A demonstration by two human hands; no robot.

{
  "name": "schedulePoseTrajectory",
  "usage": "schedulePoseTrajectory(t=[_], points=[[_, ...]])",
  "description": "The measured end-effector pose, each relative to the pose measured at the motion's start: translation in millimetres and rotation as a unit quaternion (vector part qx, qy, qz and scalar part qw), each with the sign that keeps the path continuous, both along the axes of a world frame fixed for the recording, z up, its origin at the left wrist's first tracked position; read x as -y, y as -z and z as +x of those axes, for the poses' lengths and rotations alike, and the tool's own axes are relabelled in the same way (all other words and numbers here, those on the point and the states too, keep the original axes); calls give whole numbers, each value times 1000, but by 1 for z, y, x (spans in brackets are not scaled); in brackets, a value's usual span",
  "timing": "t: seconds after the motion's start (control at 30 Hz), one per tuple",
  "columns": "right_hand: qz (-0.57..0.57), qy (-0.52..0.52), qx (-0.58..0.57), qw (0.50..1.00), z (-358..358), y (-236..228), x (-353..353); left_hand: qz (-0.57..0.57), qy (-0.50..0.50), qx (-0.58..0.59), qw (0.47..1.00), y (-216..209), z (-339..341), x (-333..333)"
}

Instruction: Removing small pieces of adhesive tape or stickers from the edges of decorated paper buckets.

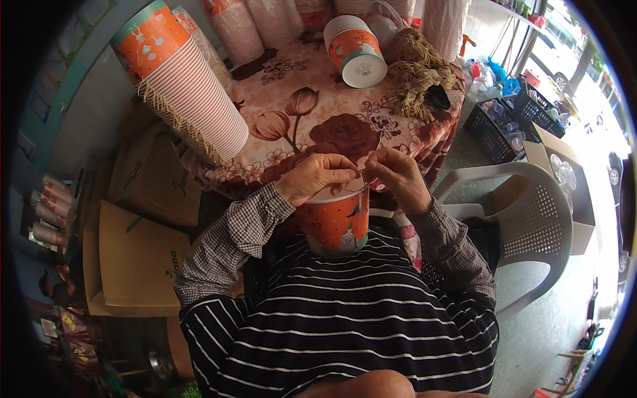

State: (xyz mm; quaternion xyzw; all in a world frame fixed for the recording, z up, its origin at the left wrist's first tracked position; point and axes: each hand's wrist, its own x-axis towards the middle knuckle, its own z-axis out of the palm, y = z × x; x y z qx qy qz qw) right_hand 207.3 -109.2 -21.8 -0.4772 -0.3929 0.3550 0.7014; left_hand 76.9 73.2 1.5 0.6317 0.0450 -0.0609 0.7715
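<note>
An orange paper bucket (332, 219) with a green lower band stands upright against my lap, at the table's near edge. My left hand (320, 178) is closed in a pinch over its rim. Close beside it, at the rim's right side, my right hand (400, 178) pinches too. A thin tan cord (362, 178) shows between the fingertips; most of it is hidden by them. On the table at the far right lies a tangled bundle of similar tan cords (415, 73). Left of my hands leans a tall stack of nested paper buckets (192, 86), cords hanging along its side.
A flowered cloth covers the table (272, 126). A short stack of buckets (355, 50) lies tipped at the back, before more wrapped stacks (235, 30). Cardboard boxes (139, 245) stand at left. On the right are a plastic chair (531, 232) and dark crates (494, 129).
</note>
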Motion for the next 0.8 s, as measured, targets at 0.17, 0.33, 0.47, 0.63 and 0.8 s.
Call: schedulePoseTrajectory(t=[0.17,0.33,0.47,0.63,0.8], points=[[-3,-2,-11,1000,0,0,0,8,-2,-10,1000,0,-1,0],[-6,4,-2,1000,0,0,0,18,-1,-24,1000,-4,-1,1],[-14,15,5,1000,3,0,1,29,1,-24,999,-5,-2,3],[-30,31,54,998,6,-4,2,69,16,5,997,-1,-2,2],[-30,49,68,996,8,0,-1,86,33,7,996,-2,-1,2]])
